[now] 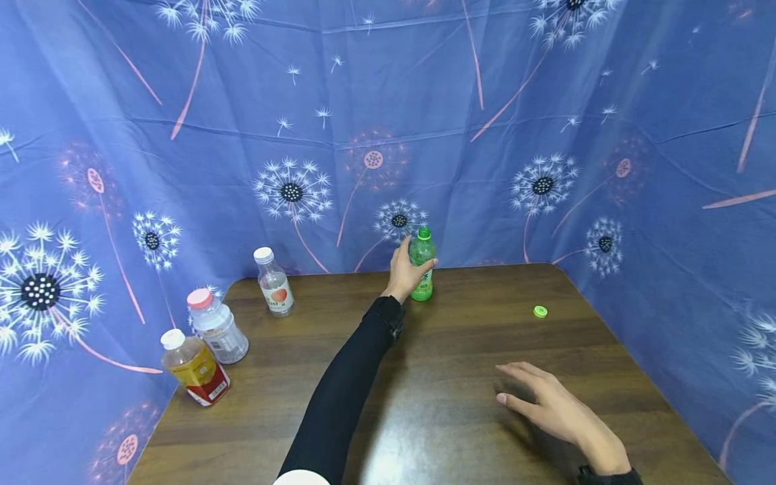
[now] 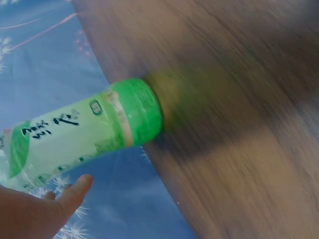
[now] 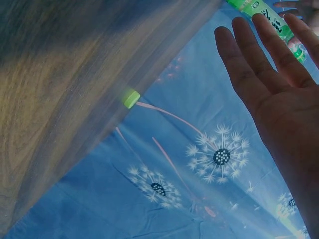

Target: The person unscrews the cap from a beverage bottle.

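Note:
A green plastic bottle [image 1: 422, 286] with no cap stands upright near the table's back edge. My left hand [image 1: 403, 273] is at it, fingers by its left side and thumb crossing in front. In the left wrist view, a gap shows between the extended thumb [image 2: 75, 196] and the bottle's label [image 2: 65, 134]. My right hand [image 1: 554, 407] hovers over the right front of the table, fingers extended, holding nothing. Farther back on the right lies a small green cap [image 1: 540, 311], which the right wrist view also shows near the table edge.
On the left of the brown table [image 1: 473, 350] stand a clear bottle [image 1: 275, 289] with a white cap, a bottle with a pink cap [image 1: 221, 330], and a yellow-and-red labelled bottle [image 1: 197, 370]. A blue dandelion-print cloth [image 1: 448, 168] hangs behind and along both sides.

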Action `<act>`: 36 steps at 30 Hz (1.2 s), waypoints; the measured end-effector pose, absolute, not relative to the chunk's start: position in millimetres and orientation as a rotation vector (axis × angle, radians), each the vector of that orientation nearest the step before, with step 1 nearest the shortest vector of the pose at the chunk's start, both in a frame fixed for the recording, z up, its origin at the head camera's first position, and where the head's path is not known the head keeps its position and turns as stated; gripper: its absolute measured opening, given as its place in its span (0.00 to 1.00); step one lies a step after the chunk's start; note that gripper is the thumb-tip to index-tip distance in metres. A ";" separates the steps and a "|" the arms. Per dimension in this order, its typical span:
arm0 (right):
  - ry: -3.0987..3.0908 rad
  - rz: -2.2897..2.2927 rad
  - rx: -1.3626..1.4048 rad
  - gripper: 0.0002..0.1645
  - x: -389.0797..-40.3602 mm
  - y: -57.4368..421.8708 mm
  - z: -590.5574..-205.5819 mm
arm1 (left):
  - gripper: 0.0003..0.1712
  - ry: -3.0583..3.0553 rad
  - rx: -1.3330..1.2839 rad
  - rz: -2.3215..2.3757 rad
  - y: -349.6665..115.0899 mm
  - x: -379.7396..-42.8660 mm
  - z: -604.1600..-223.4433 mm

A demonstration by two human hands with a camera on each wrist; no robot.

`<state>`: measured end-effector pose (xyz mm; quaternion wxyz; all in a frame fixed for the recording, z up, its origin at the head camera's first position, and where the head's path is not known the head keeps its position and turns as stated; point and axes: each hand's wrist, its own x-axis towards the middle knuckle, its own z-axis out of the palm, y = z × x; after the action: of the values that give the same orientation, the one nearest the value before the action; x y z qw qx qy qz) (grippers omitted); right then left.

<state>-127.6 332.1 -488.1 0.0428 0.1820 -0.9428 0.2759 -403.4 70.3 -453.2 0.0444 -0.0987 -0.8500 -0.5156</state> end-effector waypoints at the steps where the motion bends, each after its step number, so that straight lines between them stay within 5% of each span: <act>1: -2.883 0.847 0.557 0.32 -128.2 331.6 -488.4 | 0.55 -2.589 -0.290 -1.587 70.3 -403.5 -452.2; 10: -2.871 0.868 0.579 0.31 -129.8 325.7 -489.0 | 0.46 -2.574 -0.230 -1.611 66.3 -401.8 -448.1; 36: -2.868 0.823 0.554 0.32 -131.8 335.6 -481.9 | 0.47 -2.612 -0.448 -1.462 21.0 -372.2 -435.9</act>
<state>-131.8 335.6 -481.9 0.0533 0.1824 -0.9437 0.2708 -372.2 21.0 -435.9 0.0572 -0.1477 -0.8616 -0.4823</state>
